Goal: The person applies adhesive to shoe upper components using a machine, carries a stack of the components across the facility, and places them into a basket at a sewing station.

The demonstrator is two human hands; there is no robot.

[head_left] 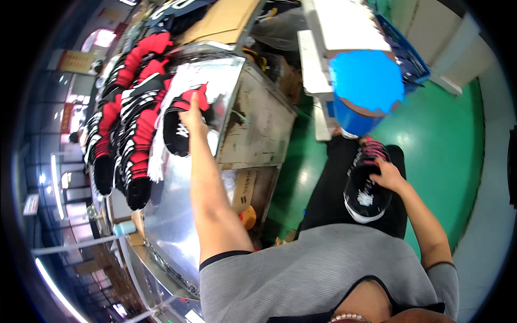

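My left arm reaches out to the metal-topped table. There, my left hand point(194, 117) is closed on the edge of a black and red shoe upper point(176, 133) with white marks, lying close to the stacked uppers. Part of it is hidden behind the fingers. Over my lap, my right hand point(389, 176) grips the side of a black sneaker point(353, 189) with a white sole and pink-red laces. Its opening faces up, and a white patch shows inside. The toe points away from me, towards a blue-topped stand.
Rows of stacked red and black shoe uppers point(137, 145) cover the left side of the metal table point(172, 215). Beyond my knees is the blue-topped stand point(366, 81), beside white boards point(314, 64). A blue crate point(406, 48) sits at the far right. Cardboard point(223, 21) lies at the back.
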